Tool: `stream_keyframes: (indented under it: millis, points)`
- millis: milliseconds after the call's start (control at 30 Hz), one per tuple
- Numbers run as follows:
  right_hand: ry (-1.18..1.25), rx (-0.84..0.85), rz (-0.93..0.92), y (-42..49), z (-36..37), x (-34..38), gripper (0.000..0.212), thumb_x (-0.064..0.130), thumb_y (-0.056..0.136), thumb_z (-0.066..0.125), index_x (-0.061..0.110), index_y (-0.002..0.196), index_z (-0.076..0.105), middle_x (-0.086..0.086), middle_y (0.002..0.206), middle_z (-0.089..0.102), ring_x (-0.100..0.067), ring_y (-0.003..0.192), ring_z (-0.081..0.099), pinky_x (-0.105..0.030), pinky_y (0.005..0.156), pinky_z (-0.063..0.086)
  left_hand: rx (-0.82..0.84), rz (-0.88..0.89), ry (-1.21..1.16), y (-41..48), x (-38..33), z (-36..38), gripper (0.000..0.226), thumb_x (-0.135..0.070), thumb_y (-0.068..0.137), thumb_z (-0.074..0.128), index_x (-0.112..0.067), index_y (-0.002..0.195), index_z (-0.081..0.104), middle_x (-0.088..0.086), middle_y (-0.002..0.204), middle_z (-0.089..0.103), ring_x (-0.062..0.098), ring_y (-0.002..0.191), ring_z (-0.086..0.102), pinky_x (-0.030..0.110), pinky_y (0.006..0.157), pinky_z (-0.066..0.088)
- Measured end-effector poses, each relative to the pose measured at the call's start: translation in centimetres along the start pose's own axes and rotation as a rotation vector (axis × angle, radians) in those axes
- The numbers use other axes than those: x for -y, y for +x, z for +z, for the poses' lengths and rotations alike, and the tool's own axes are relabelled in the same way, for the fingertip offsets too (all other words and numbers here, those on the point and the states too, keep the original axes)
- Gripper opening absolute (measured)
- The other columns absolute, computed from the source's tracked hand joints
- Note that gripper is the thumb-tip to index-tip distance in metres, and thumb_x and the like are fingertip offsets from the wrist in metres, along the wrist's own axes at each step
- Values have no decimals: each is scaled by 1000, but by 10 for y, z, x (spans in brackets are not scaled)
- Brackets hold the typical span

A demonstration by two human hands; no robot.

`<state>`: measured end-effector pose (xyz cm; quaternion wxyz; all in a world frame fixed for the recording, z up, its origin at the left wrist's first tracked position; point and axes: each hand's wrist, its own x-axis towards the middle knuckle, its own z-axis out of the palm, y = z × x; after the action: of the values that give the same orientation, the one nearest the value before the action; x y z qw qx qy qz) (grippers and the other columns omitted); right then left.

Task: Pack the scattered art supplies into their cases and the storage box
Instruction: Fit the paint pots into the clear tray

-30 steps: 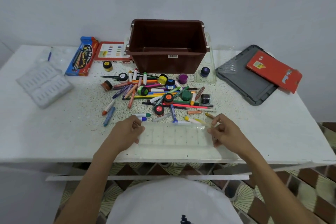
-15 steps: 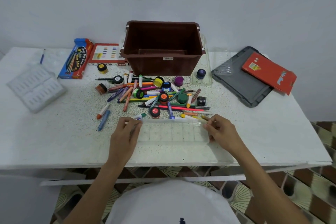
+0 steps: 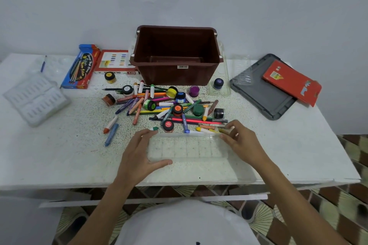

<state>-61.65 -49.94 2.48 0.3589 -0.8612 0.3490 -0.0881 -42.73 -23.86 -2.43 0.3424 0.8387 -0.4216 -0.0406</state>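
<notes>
Clear tray (image 3: 187, 148), near surface (image 3: 59, 155) edge: left hand (image 3: 137, 153) grips its left end; right hand (image 3: 243, 143) curled, grasp unclear.

The desk (image 3: 59, 155) holds 12 paint pots (image 3: 177, 110), 1 brown storage box (image 3: 177, 74) and 1 grey lid (image 3: 258, 93). There are also 3 cardboard packs (image 3: 80, 67) and 1 white moulded tray (image 3: 35, 99).
</notes>
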Motion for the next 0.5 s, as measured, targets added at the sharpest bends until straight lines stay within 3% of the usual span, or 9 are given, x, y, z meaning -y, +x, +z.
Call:
stream_keyframes:
  millis: [167, 333, 500]
  points:
    - [-276, -100, -182, 31, -9, 5, 37, 20, 96, 62, 15, 132, 55, -7, 118, 57, -19, 81, 56, -30, 70, 41, 17, -19, 1, 2, -1, -1, 96, -81, 57, 66, -26, 134, 50, -12, 133, 39, -4, 117, 36, 28, 87, 44]
    - [-473, 7, -289, 65, -22, 11, 48, 22, 97, 60, 20, 143, 47, -8, 128, 51, -30, 110, 52, -40, 87, 48, 24, -27, -9, 2, 0, -1, 97, -83, 57, 64, -27, 135, 51, -13, 133, 39, -1, 119, 39, 29, 88, 45]
    - [-633, 205, -326, 80, -20, 15, 48, 23, 99, 56, 29, 146, 45, -6, 125, 53, -28, 102, 45, -37, 89, 41, 20, -29, -18, 1, -1, -1, 96, -82, 57, 64, -28, 136, 50, -17, 132, 37, -2, 119, 38, 28, 89, 44]
